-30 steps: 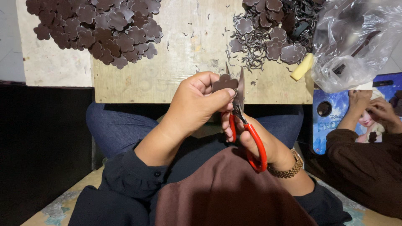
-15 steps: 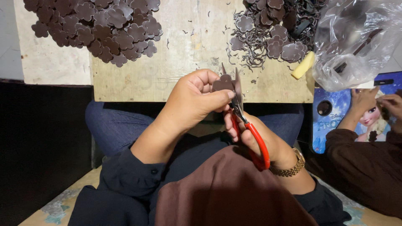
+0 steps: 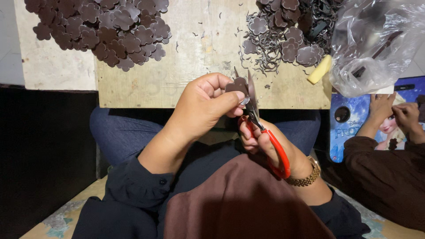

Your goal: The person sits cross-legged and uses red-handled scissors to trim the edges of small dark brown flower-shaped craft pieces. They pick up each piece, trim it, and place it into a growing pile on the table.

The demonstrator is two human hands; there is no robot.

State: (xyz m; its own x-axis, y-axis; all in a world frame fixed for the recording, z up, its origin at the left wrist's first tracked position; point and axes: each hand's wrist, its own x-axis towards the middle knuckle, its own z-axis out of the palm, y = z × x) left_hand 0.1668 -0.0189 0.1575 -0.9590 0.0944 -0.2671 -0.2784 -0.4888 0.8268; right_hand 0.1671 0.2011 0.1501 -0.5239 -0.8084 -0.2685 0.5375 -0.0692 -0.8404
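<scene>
**Pinched flower piece meets scissor blades above the board's edge**

Pinched between thumb and fingertips, a dark brown flower-shaped piece [image 3: 237,85] sits in the left hand [image 3: 201,106], held up just over the near edge of the wooden board [image 3: 195,66]. That hand is turned with its back toward the camera, wrist bent and forearm rising from the lap in a dark sleeve. To its right, the right hand [image 3: 261,141] is closed around the red handles of a pair of scissors [image 3: 259,121], palm side up, a gold watch [image 3: 305,175] on the wrist. The blades point upward and touch the right side of the piece.

On the board, a heap of trimmed flower pieces [image 3: 102,26] lies at the far left, and a second heap with curled trimmings [image 3: 283,37] lies at the far right, beside a clear plastic bag [image 3: 376,44]. Another person's hands [image 3: 396,113] rest at the right edge over a blue printed board [image 3: 349,128].
</scene>
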